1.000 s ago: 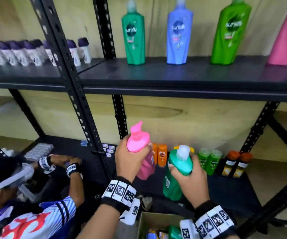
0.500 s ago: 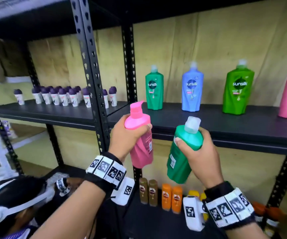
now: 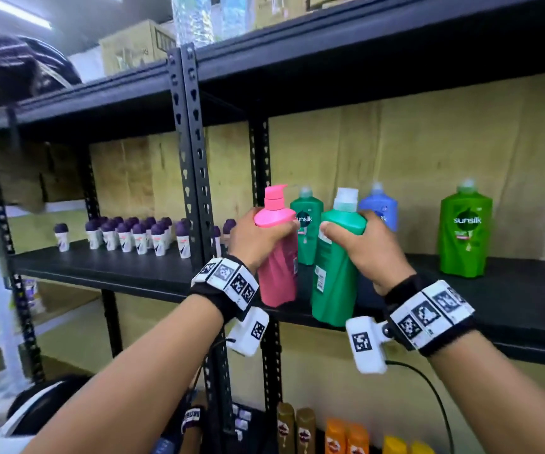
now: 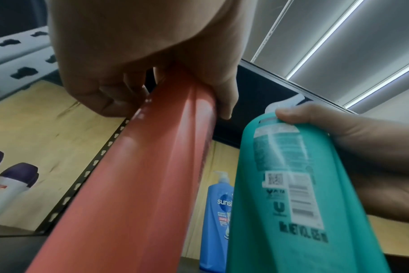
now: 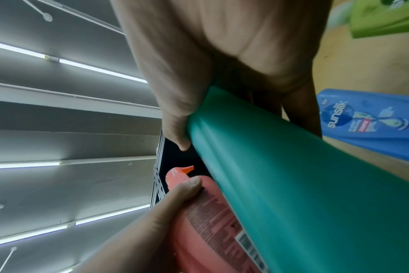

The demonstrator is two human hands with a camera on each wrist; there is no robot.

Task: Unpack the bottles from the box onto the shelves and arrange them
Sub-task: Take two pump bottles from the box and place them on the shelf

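You have lifted both bottles up to the black metal middle shelf [image 3: 127, 267]. Your left hand [image 3: 258, 237] grips the pink plastic pump bottle [image 3: 279, 257] by its shoulder; beside it, your right hand [image 3: 363, 247] grips the teal-green white-capped plastic bottle [image 3: 335, 273], both over the shelf's front edge.

Both forearms reach forward, side by side. The left hand [image 3: 258, 239] and right hand [image 3: 368, 252] are raised — fingers curled tight, each gripping.
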